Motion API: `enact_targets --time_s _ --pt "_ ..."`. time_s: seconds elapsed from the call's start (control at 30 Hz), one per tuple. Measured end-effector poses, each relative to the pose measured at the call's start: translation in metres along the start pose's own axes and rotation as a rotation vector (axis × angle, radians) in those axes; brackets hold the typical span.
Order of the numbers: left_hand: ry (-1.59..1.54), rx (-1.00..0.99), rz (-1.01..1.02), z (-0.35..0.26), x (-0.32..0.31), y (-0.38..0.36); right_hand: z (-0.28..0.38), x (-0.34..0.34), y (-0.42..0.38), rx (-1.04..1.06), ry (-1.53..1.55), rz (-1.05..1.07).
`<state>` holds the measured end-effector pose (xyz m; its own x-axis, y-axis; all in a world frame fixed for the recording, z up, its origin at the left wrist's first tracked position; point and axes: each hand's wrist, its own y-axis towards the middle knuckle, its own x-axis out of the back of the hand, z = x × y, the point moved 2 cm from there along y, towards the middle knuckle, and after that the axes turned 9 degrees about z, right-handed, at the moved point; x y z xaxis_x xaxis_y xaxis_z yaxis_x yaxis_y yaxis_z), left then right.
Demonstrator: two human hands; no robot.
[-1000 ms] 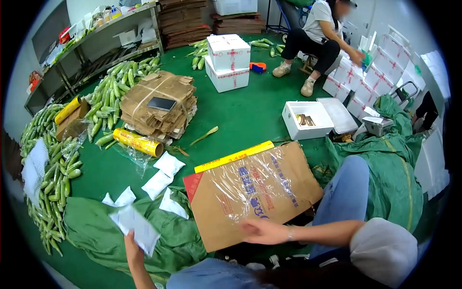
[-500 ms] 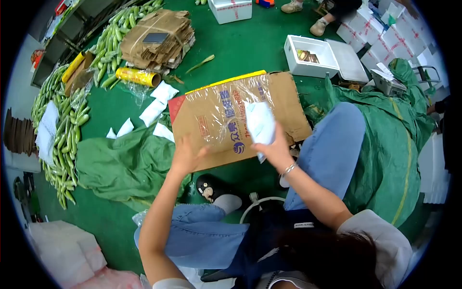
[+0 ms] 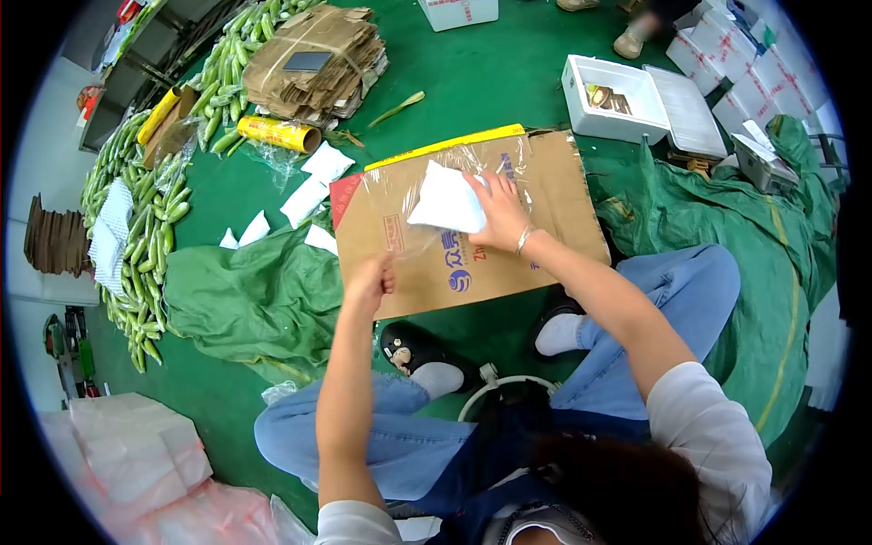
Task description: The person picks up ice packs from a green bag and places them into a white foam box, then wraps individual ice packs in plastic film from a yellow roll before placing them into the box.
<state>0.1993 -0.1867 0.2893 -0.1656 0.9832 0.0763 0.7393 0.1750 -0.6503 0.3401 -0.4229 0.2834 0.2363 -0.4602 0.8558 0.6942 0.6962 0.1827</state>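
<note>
A brown cardboard sheet point(image 3: 554, 195) lies on the green floor in front of me, with clear plastic film point(image 3: 400, 195) spread over it. My right hand point(image 3: 498, 216) holds a white pack point(image 3: 445, 200) down on the film near the sheet's middle. My left hand point(image 3: 371, 282) pinches the near left edge of the film, fingers closed on it. A yellow strip point(image 3: 445, 145) runs along the sheet's far edge. My legs in blue jeans and a shoe sit just below the sheet.
More white packs point(image 3: 313, 182) lie left of the sheet by a yellow film roll point(image 3: 277, 134). Green cloth point(image 3: 245, 291) lies at left and right. Cucumbers point(image 3: 145, 236), stacked cardboard point(image 3: 309, 64), an open white foam box point(image 3: 613, 100) and another person's feet surround it.
The white pack went from my left hand to my right, which now presses it onto the film. My left hand moved to the film's near edge. My view tilted down.
</note>
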Motion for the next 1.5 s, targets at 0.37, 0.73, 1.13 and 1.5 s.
enact_targets --time_s 0.37,0.73,1.13,1.5 --pt "0.744 -0.879 0.106 -0.064 -0.055 0.048 -0.021 0.004 0.042 0.076 0.234 0.426" --pt "1.400 -1.167 0.075 -0.095 -0.057 0.061 0.012 -0.007 -0.055 -0.218 0.024 -0.274" --pt "1.313 -1.015 0.014 -0.105 -0.056 0.044 -0.014 0.046 -0.050 -0.337 0.055 -0.072" --pt "1.253 -1.118 0.016 -0.103 -0.060 0.050 -0.029 0.077 -0.059 -0.205 -0.096 -0.472"
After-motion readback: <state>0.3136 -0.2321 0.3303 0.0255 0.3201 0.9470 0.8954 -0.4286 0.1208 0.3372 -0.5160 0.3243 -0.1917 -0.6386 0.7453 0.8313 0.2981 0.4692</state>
